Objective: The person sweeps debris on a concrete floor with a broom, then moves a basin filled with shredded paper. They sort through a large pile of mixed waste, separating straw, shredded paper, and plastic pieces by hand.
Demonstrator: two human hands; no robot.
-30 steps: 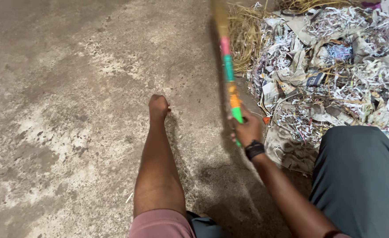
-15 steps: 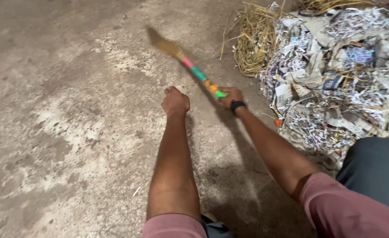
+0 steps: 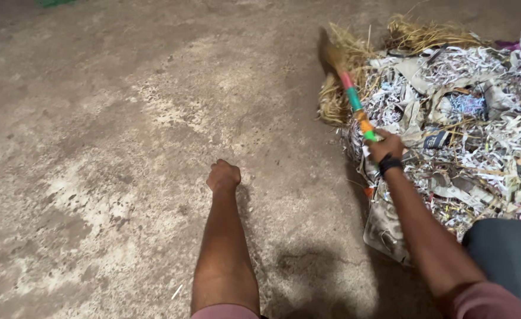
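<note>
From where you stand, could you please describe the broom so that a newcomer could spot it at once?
Start at the big heap of shredded paper on the right of the concrete floor. At its left edge, the right hand grips a short broom slanting up to the straw. Its handle is banded pink, green and orange, unlike the pale scraps around it.

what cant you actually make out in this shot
- Head view: the brush end of the straw hand broom with pink, green and orange wrapped handle is motion-blurred.
- Right hand covers the handle's end.
- Left hand is a closed fist on the grey concrete floor; its palm is hidden.
- The heap of shredded white paper and dry straw is cut off by the right edge.
</note>
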